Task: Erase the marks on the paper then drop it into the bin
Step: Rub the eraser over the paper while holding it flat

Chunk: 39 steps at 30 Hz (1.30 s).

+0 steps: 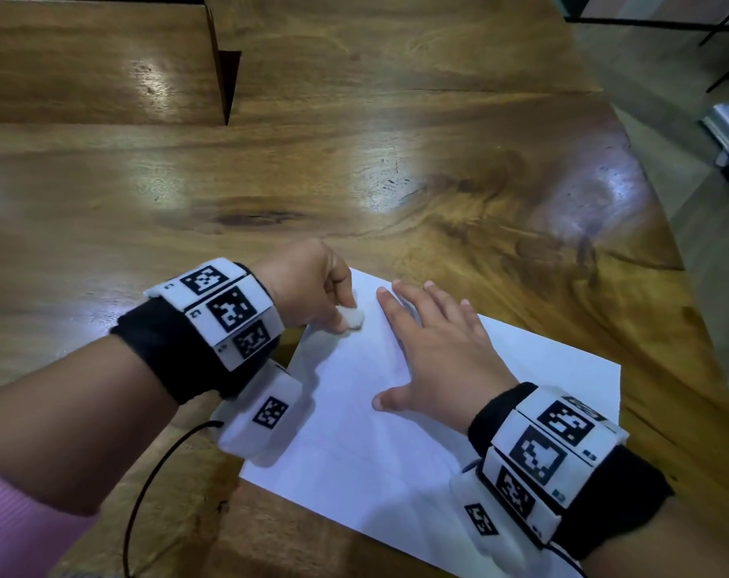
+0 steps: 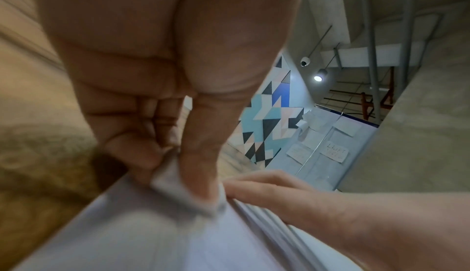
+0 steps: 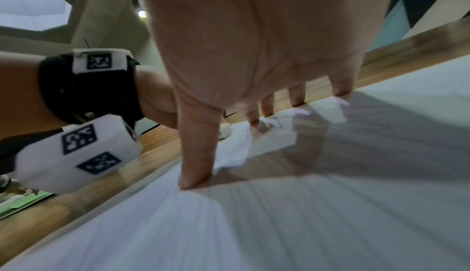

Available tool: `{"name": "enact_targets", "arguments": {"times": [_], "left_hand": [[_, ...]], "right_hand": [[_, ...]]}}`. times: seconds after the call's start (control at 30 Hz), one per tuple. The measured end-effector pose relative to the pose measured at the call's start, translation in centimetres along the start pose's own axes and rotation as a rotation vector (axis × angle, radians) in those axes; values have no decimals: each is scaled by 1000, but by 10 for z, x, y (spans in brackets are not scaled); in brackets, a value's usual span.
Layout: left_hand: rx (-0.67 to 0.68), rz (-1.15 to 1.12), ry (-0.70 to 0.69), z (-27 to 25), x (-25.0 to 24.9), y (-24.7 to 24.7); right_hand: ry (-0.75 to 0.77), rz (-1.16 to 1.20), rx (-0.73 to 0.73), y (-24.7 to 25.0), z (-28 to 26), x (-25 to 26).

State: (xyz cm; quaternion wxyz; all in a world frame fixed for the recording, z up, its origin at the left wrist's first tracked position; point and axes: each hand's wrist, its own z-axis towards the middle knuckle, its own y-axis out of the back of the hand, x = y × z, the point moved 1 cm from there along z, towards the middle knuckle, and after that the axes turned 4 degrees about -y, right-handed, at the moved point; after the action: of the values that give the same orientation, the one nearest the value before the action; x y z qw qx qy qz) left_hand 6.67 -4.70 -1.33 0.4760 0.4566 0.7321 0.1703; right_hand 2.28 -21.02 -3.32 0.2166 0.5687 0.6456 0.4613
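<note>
Your left hand (image 1: 308, 285) pinched the white eraser (image 1: 351, 318) against the paper (image 1: 396, 431), while your right hand (image 1: 437, 356) pressed it flat, fingers spread.

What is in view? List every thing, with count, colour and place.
paper: one, white, flat on the table's near right part.
eraser: one, white, on the paper's far left corner, pinched by the left hand.
table: one, brown glossy wood, under everything.
cable: one, black, running from the left wrist unit across the table.
wall pattern: one, blue, black and white triangles, far background.
wrist units: two, black bands with white tagged blocks, one on each wrist.
left hand: one, curled, pinching the eraser.
right hand: one, fingers spread, pressing flat on the paper.
</note>
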Motion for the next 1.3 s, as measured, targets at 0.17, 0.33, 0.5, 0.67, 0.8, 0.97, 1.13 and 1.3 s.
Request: {"name": "enact_targets", "arguments": {"times": [0.17,0.33,0.5,0.67,0.8,0.97,1.13,1.3], "left_hand": [[-238,1,-17,13,-7,7],[56,-1,-14,-7,4,-2],[-223,11,-32,8,-4,4],[-17,24,-21,-8,6,-5],[-127,21,-35,-2,5,1],[-213,42,-64,5,-2,1],[-6,98,-71,-14,8,-5],[-242,93,-88,1,-3,3]], "right_hand": [[-1,4,4,1,-1,1],[2,19,-5,0,-2,1],[8,17,-4,0,-2,1],[10,19,1,1,-2,0],[9,17,14,0,-2,0],[8,16,20,0,-2,0],[2,21,23,0,0,0],[-1,17,16,-1,-2,1]]}}
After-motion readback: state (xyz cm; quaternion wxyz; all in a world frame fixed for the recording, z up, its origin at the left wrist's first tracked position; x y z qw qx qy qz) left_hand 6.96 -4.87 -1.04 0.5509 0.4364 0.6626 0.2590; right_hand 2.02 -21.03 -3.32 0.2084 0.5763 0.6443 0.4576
